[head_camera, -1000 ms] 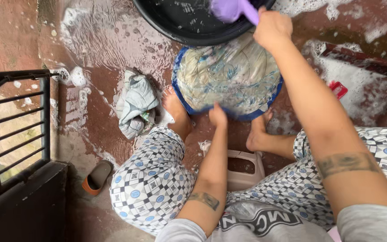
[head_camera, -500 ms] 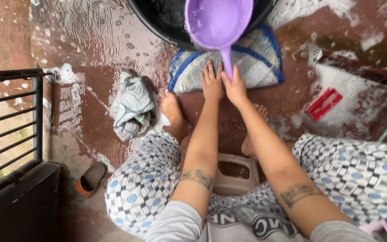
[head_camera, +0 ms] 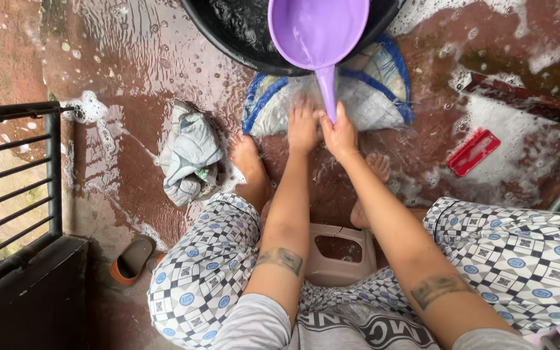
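Observation:
My right hand [head_camera: 340, 133] grips the handle of a purple plastic scoop [head_camera: 317, 29], whose bowl is held over the near rim of a black basin [head_camera: 228, 39]. My left hand [head_camera: 303, 123] lies flat, fingers spread, on a wet cloth with a blue border [head_camera: 374, 97] spread on the soapy red floor just beyond my bare feet. Water runs over the cloth around my left hand. Part of the cloth is hidden under the basin and the scoop.
A crumpled pale garment [head_camera: 191, 152] lies left of my left foot. A red brush [head_camera: 473, 151] rests in foam at the right. A beige stool [head_camera: 341, 254] is under me, an orange slipper [head_camera: 131, 259] and a dark metal grille [head_camera: 14, 188] at the left.
A second ago my right hand dipped the scoop in the basin. It then lifted the scoop out toward me, and my left hand moved forward flat onto the cloth, where water now flows.

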